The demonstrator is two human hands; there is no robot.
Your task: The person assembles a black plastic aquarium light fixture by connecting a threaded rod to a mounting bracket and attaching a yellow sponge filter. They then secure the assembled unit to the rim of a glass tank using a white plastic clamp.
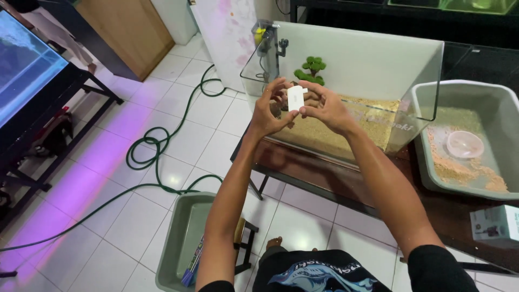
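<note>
1. nearest, on the tiled floor [135, 216]: a grey tub [181, 243] at lower left with a blue-tipped tool inside, beside a small stool [246, 238].
2. green hose [157, 162] looped across the floor, running off toward the back wall.
3. dark table [324, 184] ahead, with a small box [494, 223] at its right edge.
4. both arms stretched forward over the table's front edge.
5. left hand [267, 113] and right hand [324, 111] raised together, fingertips of each pinching a small white card [295, 99] between them; left thumb under it, right fingers along its right side.
6. card held upright in the air, just in front of the glass tank [416, 116], above its sand.
7. tank on the table, floored with tan sand [346, 130], a small green tree [311, 69] at the back, a filter [265, 40] hung on the left wall.
8. right of the tank: a grey bin [427, 162] with sand and a round pink bowl [464, 144].
9. far left: a lit aquarium [24, 70] on a black stand.
</note>
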